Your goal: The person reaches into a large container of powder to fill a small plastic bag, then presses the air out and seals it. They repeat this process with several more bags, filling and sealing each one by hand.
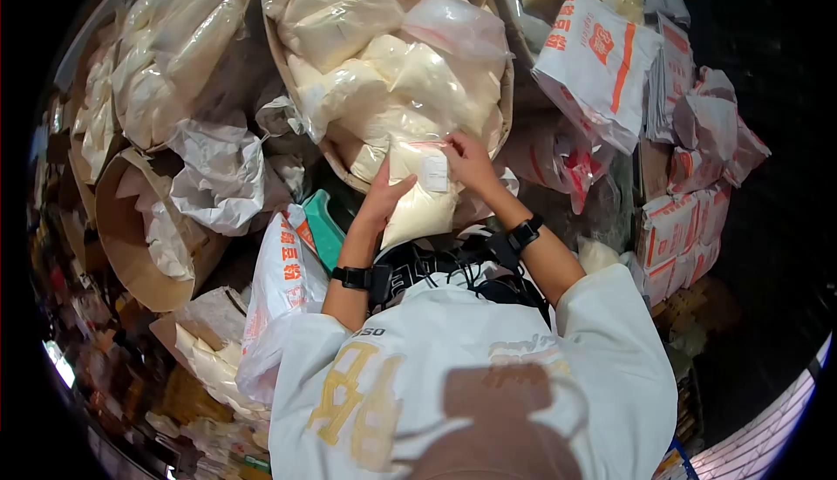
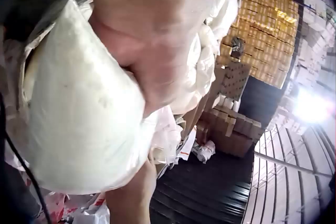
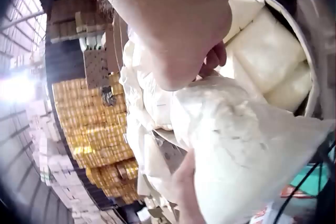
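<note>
A clear plastic bag of cream-coloured powder, with a white label and a red line along its top, is held in front of the chest. My left hand grips its left side, thumb lying across the front. At the bag's upper right corner, my right hand pinches the top edge with curled fingers. The left wrist view shows the full, bulging lower part of the powder bag beside the left hand. In the right wrist view, the right hand covers part of the bag's top.
Just beyond the hands stands a large round carton heaped with similar powder bags. Another carton is at the left, near a green container. Printed white packs lie at the right. Stacked yellow boxes stand farther off.
</note>
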Available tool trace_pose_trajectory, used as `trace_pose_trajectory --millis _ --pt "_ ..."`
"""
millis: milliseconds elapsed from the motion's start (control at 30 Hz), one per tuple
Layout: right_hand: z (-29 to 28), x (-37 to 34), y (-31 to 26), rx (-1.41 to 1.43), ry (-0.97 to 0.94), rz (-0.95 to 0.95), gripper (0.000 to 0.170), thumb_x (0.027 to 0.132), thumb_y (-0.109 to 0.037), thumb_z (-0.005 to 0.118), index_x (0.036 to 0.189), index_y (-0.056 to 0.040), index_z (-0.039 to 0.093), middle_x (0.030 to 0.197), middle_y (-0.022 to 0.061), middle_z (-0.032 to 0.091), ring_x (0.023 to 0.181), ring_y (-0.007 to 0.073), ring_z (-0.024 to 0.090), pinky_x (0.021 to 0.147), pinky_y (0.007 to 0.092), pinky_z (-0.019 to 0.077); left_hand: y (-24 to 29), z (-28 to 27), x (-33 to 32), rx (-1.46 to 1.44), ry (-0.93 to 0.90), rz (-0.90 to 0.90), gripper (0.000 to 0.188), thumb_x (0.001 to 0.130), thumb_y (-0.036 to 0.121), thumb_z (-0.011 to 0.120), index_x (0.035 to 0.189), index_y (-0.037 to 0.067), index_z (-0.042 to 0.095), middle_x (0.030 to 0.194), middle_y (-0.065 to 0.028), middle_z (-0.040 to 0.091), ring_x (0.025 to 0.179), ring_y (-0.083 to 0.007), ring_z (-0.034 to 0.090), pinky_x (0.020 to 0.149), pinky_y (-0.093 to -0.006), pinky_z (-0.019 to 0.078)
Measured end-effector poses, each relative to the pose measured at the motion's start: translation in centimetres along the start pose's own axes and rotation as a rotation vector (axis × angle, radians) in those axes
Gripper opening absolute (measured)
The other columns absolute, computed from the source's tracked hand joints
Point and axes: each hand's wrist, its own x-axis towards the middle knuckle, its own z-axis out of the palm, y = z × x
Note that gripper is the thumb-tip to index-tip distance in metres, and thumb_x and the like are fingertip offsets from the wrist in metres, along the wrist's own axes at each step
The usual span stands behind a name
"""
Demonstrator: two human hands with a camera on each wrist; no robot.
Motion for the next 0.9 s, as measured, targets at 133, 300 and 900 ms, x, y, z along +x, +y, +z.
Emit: trace_pose_trajectory --millis 133,300,900 --pt "0.5 0.2 -1.0 -0.140 -0.064 -0.048 0.025 0.087 -0.028 0.064 0.083 -0.0038 0.060 0.071 0.0170 0.062 0.065 0.0380 0.060 0.060 0.0450 0.0457 0.3 1.2 0.5 0.326 -0.016 0.096 0.071 0.093 0.006 0.059 0.153 0.010 0.023 0.125 -0.0085 0.058 0.102 -0.0145 0.059 0.085 -0.0283 0.0492" --pt "3.1 -0.3 -2.9 -0.433 -0.121 -0.292 0.022 0.091 -0.031 0.057 0.093 -0.0085 0.056 0.071 0.0188 0.062 0.069 0.0400 0.061 0.061 0.0491 0.0460 -1.3 0.5 2.0 0.735 0.066 -0.151 0.048 0.089 0.016 0.054 0.134 0.001 0.047 0.096 -0.0188 0.068 0.076 -0.0231 0.064 0.067 -0.0339 0.0502" --pt "4.8 2.2 9.7 0.110 0.035 0.406 0.021 0.093 -0.022 0.062 0.100 -0.0023 0.064 0.086 0.0110 0.065 0.079 0.0206 0.061 0.072 0.0325 0.0487 -9.1 -9.9 8.3 0.458 0.095 0.274 0.043 0.095 -0.001 0.048 0.139 0.000 0.047 0.113 -0.0085 0.068 0.101 -0.0204 0.065 0.090 -0.0327 0.0513"
